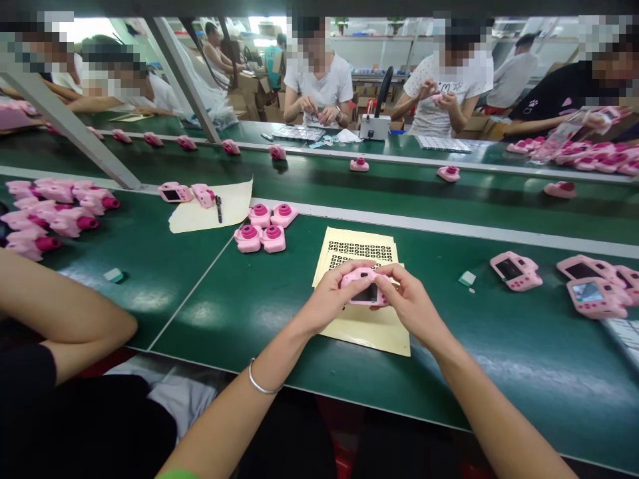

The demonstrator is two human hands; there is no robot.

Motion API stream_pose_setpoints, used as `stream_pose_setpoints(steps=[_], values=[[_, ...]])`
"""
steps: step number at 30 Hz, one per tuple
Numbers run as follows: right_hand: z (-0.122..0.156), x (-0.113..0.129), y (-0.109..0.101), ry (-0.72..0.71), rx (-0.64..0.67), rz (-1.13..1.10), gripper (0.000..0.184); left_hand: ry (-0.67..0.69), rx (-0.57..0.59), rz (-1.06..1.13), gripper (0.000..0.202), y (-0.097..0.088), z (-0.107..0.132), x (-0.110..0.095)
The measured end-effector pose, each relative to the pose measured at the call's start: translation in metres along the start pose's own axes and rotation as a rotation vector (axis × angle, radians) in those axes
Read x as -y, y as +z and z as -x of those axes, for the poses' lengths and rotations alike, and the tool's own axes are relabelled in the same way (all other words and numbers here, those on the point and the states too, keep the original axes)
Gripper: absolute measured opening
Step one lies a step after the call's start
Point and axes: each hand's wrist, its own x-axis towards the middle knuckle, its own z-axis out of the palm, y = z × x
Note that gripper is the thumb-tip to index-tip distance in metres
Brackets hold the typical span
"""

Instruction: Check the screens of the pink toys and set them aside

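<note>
Hold pink toy camera clamped between left hand and right hand, screen up, just over the sticker sheet; best gripped by edges, thumbs off the screen.

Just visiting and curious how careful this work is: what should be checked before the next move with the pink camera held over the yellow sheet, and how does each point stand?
1. Left hand and right hand both grip the pink camera: ok.
2. Its screen faces up: ok.
3. Yellow sticker sheet lies flat under the hands: ok.
4. Whether a sticker is already picked up: cannot tell.
5. Neighbour's arm is apart from the hands: ok.
</note>
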Motion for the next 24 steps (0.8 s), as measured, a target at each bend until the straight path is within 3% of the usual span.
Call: stream_pose_setpoints(steps=[4, 12, 16, 19, 21, 22, 23, 24], values=[[0.003, -0.003, -0.001, -0.031, 0.006, 0.012, 0.036, 0.040, -0.083, 0.075, 0.033, 0.001, -0.002, 0.010], [0.003, -0.010, -0.003, -0.009, 0.006, 0.008, 0.038, 0.007, -0.062, 0.143, 0.033, 0.001, 0.001, 0.012], [0.005, -0.010, -0.003, 0.003, -0.002, 0.095, 0.040, -0.028, -0.024, 0.147, 0.039, 0.000, 0.002, 0.020], [0.011, -0.011, -0.017, 0.018, -0.028, 0.249, 0.042, -0.022, 0.125, -0.010, 0.038, -0.010, 0.003, 0.023], [0.014, -0.014, -0.040, 0.049, -0.156, 0.308, 0.046, 0.007, 0.179, -0.138, 0.043, -0.029, 0.003, 0.020], [0.016, -0.017, -0.056, 0.053, -0.289, 0.347, 0.047, 0.054, 0.125, -0.235, 0.045, -0.045, 0.002, 0.017], [0.018, -0.021, -0.074, 0.043, -0.463, 0.406, 0.046, 0.115, 0.018, -0.362, 0.049, -0.064, 0.001, 0.014], [0.020, -0.027, -0.093, 0.024, -0.634, 0.510, 0.044, 0.199, -0.159, -0.532, 0.051, -0.086, 0.000, 0.010]])
